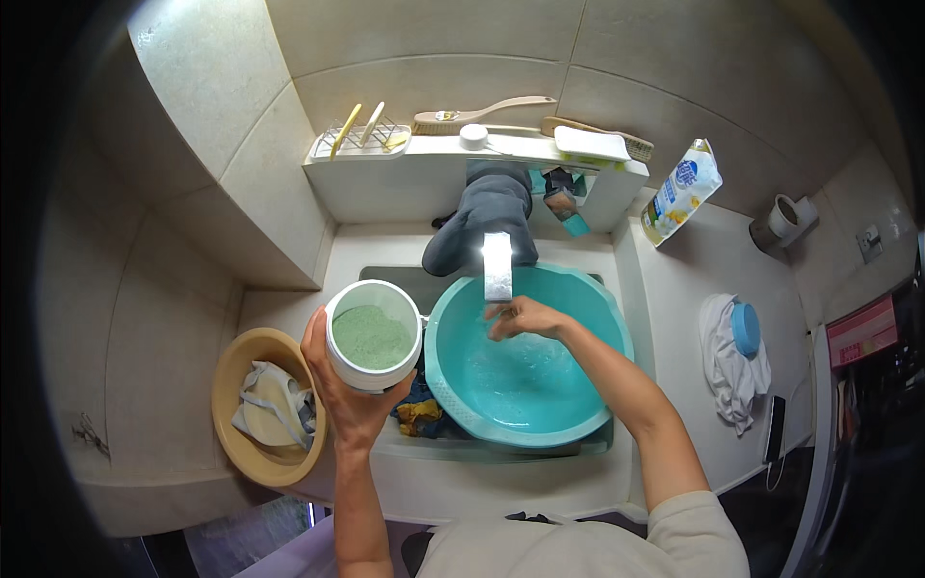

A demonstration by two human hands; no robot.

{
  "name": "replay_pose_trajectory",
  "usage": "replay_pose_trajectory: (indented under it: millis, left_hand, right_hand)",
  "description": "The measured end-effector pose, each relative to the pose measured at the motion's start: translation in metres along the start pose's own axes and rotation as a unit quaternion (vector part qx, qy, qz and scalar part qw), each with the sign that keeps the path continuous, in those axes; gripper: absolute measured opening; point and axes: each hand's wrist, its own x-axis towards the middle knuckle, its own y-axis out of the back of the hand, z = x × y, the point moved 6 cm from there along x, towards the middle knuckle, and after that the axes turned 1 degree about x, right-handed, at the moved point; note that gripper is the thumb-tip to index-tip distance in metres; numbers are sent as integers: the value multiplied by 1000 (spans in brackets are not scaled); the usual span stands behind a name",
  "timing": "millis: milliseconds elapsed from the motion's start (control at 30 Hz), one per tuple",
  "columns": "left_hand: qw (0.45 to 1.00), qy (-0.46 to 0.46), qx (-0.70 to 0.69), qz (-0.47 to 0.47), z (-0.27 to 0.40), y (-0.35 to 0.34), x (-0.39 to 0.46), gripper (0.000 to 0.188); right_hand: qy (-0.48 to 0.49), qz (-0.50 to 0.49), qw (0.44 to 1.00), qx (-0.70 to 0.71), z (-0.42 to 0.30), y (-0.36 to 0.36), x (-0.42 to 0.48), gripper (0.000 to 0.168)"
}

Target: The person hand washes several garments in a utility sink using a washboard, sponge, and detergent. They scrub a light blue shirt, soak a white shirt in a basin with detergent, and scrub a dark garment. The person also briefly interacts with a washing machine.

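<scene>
My left hand point(354, 412) grips a white plastic tub point(373, 379) by its side and underside. Its lid is off, and green powder point(370, 336) shows inside. Over a turquoise plastic basin point(614, 303) is my right hand point(527, 318), just below the end of a shiny metal faucet point(498, 267). Its fingers are apart and blurred, with nothing visible in them. Water point(506, 376) with some bubbles covers the basin's bottom. The basin sits tilted in a sink point(405, 278). Dark blue and yellow cloth point(420, 415) lies beside it, partly hidden.
A yellow basin point(231, 441) holding pale cloth stands at left. Dark grey fabric point(488, 209) lies behind the faucet. Brushes point(470, 115) and a soap rack point(361, 144) line the ledge. At right are a detergent pouch point(681, 191), white cloth point(723, 368), a blue lid point(746, 329) and a phone point(775, 430).
</scene>
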Motion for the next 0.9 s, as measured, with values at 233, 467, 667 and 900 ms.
replay_pose_trajectory:
  millis: [233,467,667,900]
  left_hand:
    - [999,-31,-22,16,23,-6,1,106]
    - [995,4,-97,-23,58,-16,4,115]
    - [979,-23,-195,-59,101,-41,15,118]
    - [919,-117,-338,-167,206,-126,33,117]
  right_hand:
    - [-104,1,994,-45,8,-1,-59,55]
    - [92,208,860,-456,-37,11,-137,39]
    - [212,602,654,-407,-38,140,-289,21]
    - [-156,671,674,-266,78,222,-409,82]
